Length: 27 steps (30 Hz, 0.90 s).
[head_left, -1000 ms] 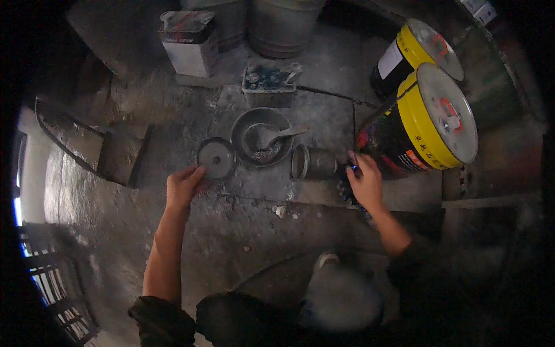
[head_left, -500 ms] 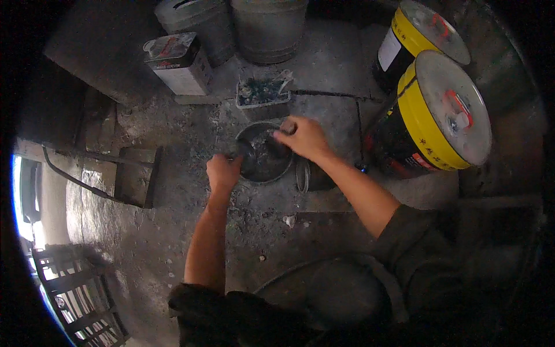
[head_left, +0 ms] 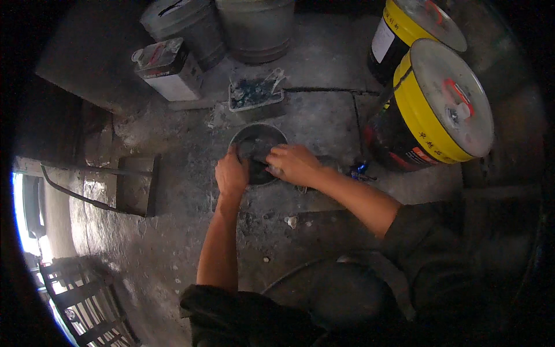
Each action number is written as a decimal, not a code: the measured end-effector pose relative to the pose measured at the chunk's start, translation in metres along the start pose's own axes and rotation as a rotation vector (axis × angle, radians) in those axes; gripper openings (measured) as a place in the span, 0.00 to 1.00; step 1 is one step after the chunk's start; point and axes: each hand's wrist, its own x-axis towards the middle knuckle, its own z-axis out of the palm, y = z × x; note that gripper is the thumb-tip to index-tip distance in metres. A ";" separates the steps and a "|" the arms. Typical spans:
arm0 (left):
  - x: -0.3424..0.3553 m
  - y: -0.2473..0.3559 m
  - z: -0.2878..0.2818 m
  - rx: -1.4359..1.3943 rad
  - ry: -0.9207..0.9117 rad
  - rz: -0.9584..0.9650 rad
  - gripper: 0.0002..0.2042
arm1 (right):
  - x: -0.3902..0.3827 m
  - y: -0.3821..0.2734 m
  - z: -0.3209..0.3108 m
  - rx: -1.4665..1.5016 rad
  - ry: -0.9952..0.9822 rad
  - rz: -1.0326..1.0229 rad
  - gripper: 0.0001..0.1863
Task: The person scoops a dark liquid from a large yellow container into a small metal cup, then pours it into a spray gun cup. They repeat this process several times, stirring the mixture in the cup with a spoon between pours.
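Over dark bowl (head_left: 258,139), left hand (head_left: 231,173) gripping rim; right hand (head_left: 293,163) fingers curled, grip unclear

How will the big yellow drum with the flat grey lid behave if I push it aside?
The big yellow drum with the flat grey lid is probably heavy if full, so it would likely scrape over the rough concrete floor, not slide. It appears to lean, so it may tip or roll. A second yellow drum close behind may block it.

Two yellow-and-black drums with grey lids (head_left: 445,104) lie tilted at right. A square white tin can (head_left: 167,69), two grey metal buckets (head_left: 254,26) and a small rectangular tray (head_left: 254,95) stand on the dusty concrete floor (head_left: 173,231).
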 end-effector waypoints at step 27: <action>0.027 -0.023 0.022 -0.058 0.179 0.245 0.24 | 0.000 0.011 0.003 0.080 0.074 0.044 0.16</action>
